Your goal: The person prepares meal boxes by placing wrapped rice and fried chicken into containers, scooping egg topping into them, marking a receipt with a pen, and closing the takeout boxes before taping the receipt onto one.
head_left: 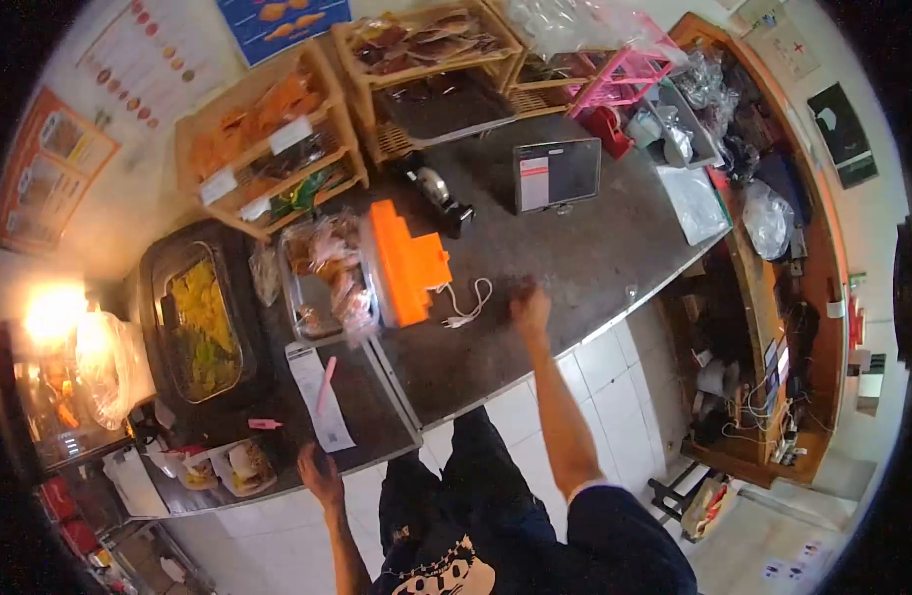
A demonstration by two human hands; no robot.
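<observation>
My left hand (322, 476) is at the counter's front edge, fingers apart, with nothing visible in it. Just beyond it lies a long white printed paper (318, 405) with a pink pen (326, 385) across it. My right hand (531, 307) is on or just over the dark counter (575, 268), right of a white cable with a plug (473, 307). Its fingers are blurred, so their closure and any contents are unclear. Left of the cable stands a bright orange blocky object (406, 263), beside a clear-sided tray (307, 288) of bagged food.
A touchscreen (558, 175) and a black-and-silver device (438, 190) stand at the back. Wooden racks (362, 149) of goods line the wall. To the left are a black-rimmed tray (164, 327) of yellow-green food, wrapped buns (246, 466) and a bright lamp (56, 309).
</observation>
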